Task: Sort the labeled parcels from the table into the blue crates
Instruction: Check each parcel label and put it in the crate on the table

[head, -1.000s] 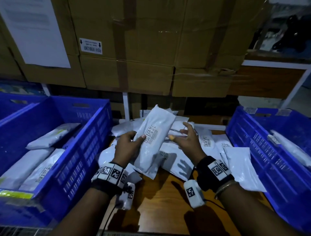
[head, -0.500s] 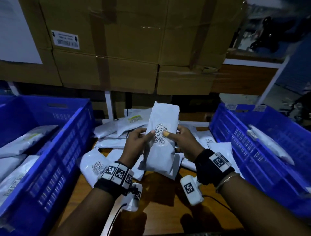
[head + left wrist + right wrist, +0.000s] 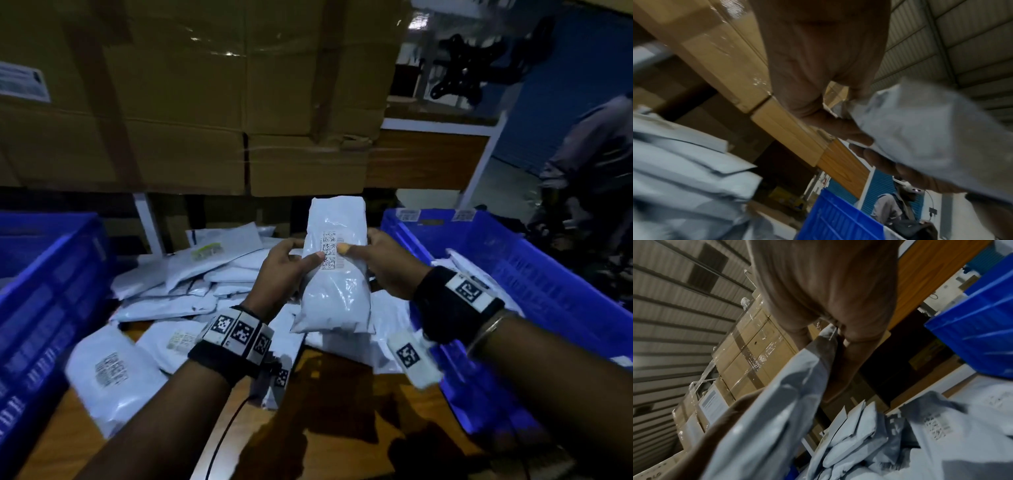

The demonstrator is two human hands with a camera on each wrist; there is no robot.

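warehouse sorting bay, taped cartons [image 3: 191, 102] stacked on racking ahead of me, corrugated metal wall [image 3: 674, 305], blue crates [image 3: 534, 274] either side of my wooden table [image 3: 342, 428], heap of barcoded white parcels [image 3: 191, 284] on it

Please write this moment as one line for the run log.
stage: label check | left hand: holds parcel | right hand: holds parcel | parcel: upright above table pile | crates: not reached
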